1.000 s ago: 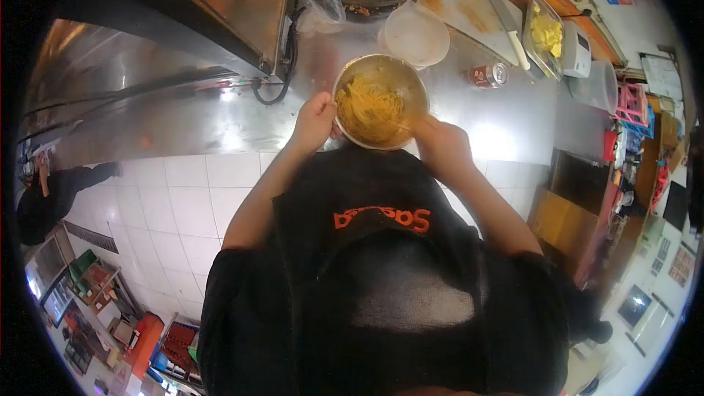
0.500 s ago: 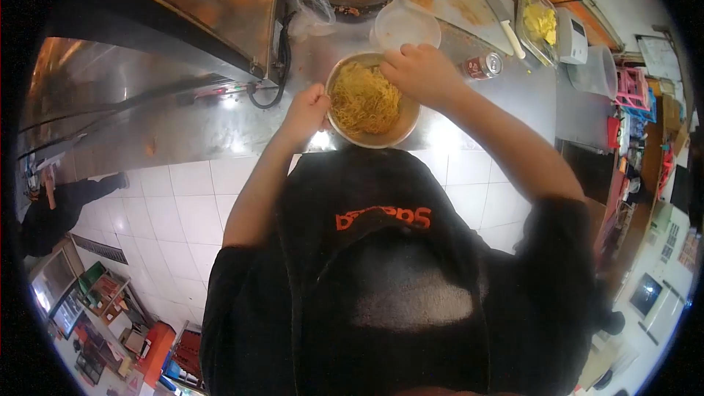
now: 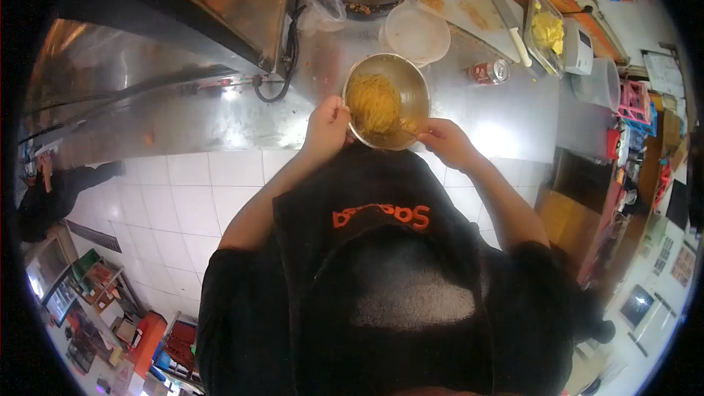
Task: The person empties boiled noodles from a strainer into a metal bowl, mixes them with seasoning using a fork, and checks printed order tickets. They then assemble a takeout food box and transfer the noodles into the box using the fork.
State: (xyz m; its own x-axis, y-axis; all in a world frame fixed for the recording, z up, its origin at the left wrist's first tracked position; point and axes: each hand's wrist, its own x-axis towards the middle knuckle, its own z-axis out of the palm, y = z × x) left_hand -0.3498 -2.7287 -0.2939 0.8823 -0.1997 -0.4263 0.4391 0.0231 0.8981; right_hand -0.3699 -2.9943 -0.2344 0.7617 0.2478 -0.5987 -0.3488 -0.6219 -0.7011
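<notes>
Noodles (image 3: 372,101) sit in a metal mixing bowl (image 3: 416,92), rim clamped in the fingers of the left hand (image 3: 326,130), the right hand (image 3: 449,144) at the opposite edge, its grip unclear, where uneven pressure could tip the bowl and spill them

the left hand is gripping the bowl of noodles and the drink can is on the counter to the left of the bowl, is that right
Not quite: the head view shows the drink can on the counter to the right of the bowl, not the left. The left hand is indeed gripping the bowl of noodles.
</notes>
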